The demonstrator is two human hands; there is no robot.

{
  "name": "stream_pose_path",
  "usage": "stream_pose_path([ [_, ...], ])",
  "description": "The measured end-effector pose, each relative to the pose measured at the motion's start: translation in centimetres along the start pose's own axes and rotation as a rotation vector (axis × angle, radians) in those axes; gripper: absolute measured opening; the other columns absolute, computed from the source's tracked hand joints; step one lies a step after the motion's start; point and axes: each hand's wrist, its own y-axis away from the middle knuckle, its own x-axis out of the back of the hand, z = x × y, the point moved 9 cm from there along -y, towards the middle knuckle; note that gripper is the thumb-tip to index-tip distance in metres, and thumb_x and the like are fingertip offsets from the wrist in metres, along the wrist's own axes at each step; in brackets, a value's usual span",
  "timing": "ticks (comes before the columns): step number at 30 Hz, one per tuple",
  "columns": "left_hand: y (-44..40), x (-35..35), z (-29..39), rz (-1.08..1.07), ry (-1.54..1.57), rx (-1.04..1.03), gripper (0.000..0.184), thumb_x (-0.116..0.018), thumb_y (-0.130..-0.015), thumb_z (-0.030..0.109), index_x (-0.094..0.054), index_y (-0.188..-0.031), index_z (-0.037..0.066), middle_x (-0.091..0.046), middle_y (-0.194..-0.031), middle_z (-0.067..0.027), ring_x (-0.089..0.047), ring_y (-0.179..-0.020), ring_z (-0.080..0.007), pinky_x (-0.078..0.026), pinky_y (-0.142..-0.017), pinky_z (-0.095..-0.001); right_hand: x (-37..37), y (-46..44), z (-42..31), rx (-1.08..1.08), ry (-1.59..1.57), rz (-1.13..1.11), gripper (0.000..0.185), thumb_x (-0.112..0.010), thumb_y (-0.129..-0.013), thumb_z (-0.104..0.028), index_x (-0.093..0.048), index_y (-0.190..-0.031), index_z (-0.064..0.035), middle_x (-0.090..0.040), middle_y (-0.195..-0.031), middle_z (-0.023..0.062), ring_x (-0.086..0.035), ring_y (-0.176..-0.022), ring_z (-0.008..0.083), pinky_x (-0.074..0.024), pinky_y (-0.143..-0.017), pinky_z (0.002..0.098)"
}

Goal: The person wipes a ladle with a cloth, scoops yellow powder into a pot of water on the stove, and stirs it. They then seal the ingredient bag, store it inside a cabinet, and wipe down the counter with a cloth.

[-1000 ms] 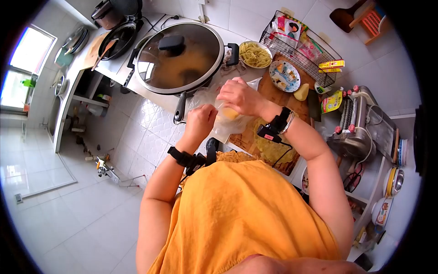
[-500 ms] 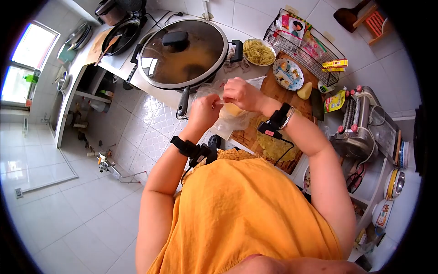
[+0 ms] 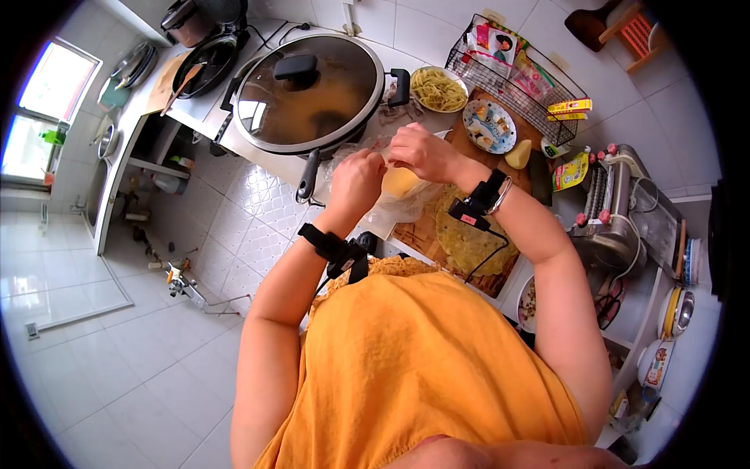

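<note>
My left hand and my right hand are close together, both with fingers pinched on the top of a clear plastic bag. Something yellow shows through the plastic; its kind is unclear. Below the bag, a wooden cutting board carries a thin, greenish-yellow pancake. Beyond my left hand sits a large pan under a steamed-up glass lid. Past my right hand are a plate of yellow strips and a patterned plate.
A pale peeled piece and a dark green vegetable lie right of the patterned plate. A wire basket with packets stands behind them. To the right is a metal roller machine; a black pan sits far left.
The left hand has risen slightly and turned its back more to view. The right hand has shifted a little, showing more of the yellow contents. The pinch on the bag continues.
</note>
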Motion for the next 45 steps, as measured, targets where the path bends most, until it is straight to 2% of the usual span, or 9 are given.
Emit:
stream_pose_path([
  [8, 0.3, -0.7, 0.4, 0.074, -0.042, -0.068, 0.006, -0.058, -0.071, 0.004, -0.053, -0.069, 0.001, -0.056, -0.073, -0.0143, -0.056, -0.070, -0.0337, -0.045, -0.061, -0.0401, -1.9, 0.3, 0.8, -0.112, 0.042, -0.038, 0.004, -0.056, -0.075, -0.013, -0.056, -0.075, -0.0090, -0.052, -0.076, 0.0036, -0.050, -0.082, 0.0217, -0.0365, -0.081, 0.0333],
  [13, 0.4, -0.1, -0.6, 0.080, 0.102, 0.042, 0.006, -0.059, -0.072, 0.005, -0.055, -0.073, 0.001, -0.058, -0.074, -0.0149, -0.056, -0.068, -0.0353, -0.046, -0.060, -0.0398, 0.4, 0.4, 0.1, -0.064, 0.035, 0.047, 0.008, -0.061, -0.074, -0.016, -0.059, -0.080, -0.0108, -0.054, -0.078, 0.0026, -0.051, -0.085, 0.0205, -0.0346, -0.082, 0.0353],
  [16, 0.1, -0.3, -0.1, 0.031, 0.053, 0.066, 0.007, -0.060, -0.072, 0.007, -0.057, -0.075, 0.001, -0.058, -0.075, -0.0147, -0.057, -0.070, -0.0348, -0.046, -0.060, -0.0396, -0.3, 0.9, 1.6, -0.166, -0.033, -0.042, 0.008, -0.063, -0.074, -0.017, -0.061, -0.080, -0.0116, -0.055, -0.077, 0.0014, -0.051, -0.087, 0.0192, -0.0336, -0.084, 0.0364],
  [24, 0.1, -0.5, 0.0, 0.051, 0.038, 0.036, 0.005, -0.059, -0.071, 0.006, -0.056, -0.073, 0.002, -0.057, -0.072, -0.0141, -0.056, -0.067, -0.0344, -0.046, -0.059, -0.0396, -1.3, 0.6, 2.2, -0.268, -0.157, -0.027, 0.004, -0.061, -0.072, -0.013, -0.060, -0.069, -0.0107, -0.055, -0.072, 0.0017, -0.052, -0.083, 0.0208, -0.0358, -0.081, 0.0365],
  [32, 0.3, -0.5, -1.0, 0.059, 0.116, 0.095, 0.005, -0.057, -0.071, 0.005, -0.053, -0.070, 0.002, -0.055, -0.071, -0.0159, -0.055, -0.068, -0.0360, -0.045, -0.060, -0.0423, -0.6, 0.5, 1.3, -0.133, 0.026, 0.056, 0.005, -0.063, -0.069, -0.016, -0.060, -0.070, -0.0123, -0.055, -0.074, 0.0011, -0.053, -0.084, 0.0196, -0.0355, -0.081, 0.0367],
  [34, -0.1, -0.4, -0.9, -0.017, 0.056, 0.124, 0.008, -0.061, -0.071, 0.008, -0.056, -0.072, 0.002, -0.056, -0.074, -0.0140, -0.056, -0.070, -0.0324, -0.046, -0.062, -0.0384, 1.3, 0.9, 1.4, -0.083, 0.093, 0.117, 0.006, -0.064, -0.069, -0.017, -0.060, -0.072, -0.0126, -0.055, -0.075, 0.0004, -0.053, -0.085, 0.0187, -0.0351, -0.082, 0.0368],
  [36, -0.7, 0.0, 0.3, -0.033, 0.059, 0.098, 0.009, -0.062, -0.070, 0.009, -0.057, -0.073, 0.002, -0.057, -0.075, -0.0136, -0.057, -0.070, -0.0321, -0.046, -0.062, -0.0387, 0.6, 1.8, 3.4, -0.166, 0.013, -0.070, 0.012, -0.066, -0.069, -0.017, -0.060, -0.078, -0.0115, -0.054, -0.081, 0.0007, -0.052, -0.088, 0.0183, -0.0327, -0.087, 0.0353],
  [40, -2.0, -1.0, 1.9, -0.035, -0.037, -0.010, 0.009, -0.062, -0.071, 0.011, -0.059, -0.075, 0.003, -0.057, -0.075, -0.0116, -0.057, -0.071, -0.0315, -0.046, -0.062, -0.0395, 0.2, 1.9, 3.6, -0.141, 0.005, -0.091, 0.012, -0.066, -0.070, -0.018, -0.061, -0.079, -0.0113, -0.054, -0.079, 0.0005, -0.051, -0.086, 0.0178, -0.0333, -0.085, 0.0346],
  [45, -2.5, -2.6, 1.3, -0.075, -0.085, -0.018, 0.007, -0.059, -0.073, 0.012, -0.060, -0.073, 0.005, -0.058, -0.073, -0.0103, -0.057, -0.070, -0.0317, -0.046, -0.062, -0.0405, 0.1, 1.9, 3.5, -0.143, -0.053, -0.050, 0.009, -0.064, -0.072, -0.017, -0.060, -0.077, -0.0111, -0.053, -0.073, 0.0011, -0.051, -0.081, 0.0184, -0.0348, -0.081, 0.0332],
])
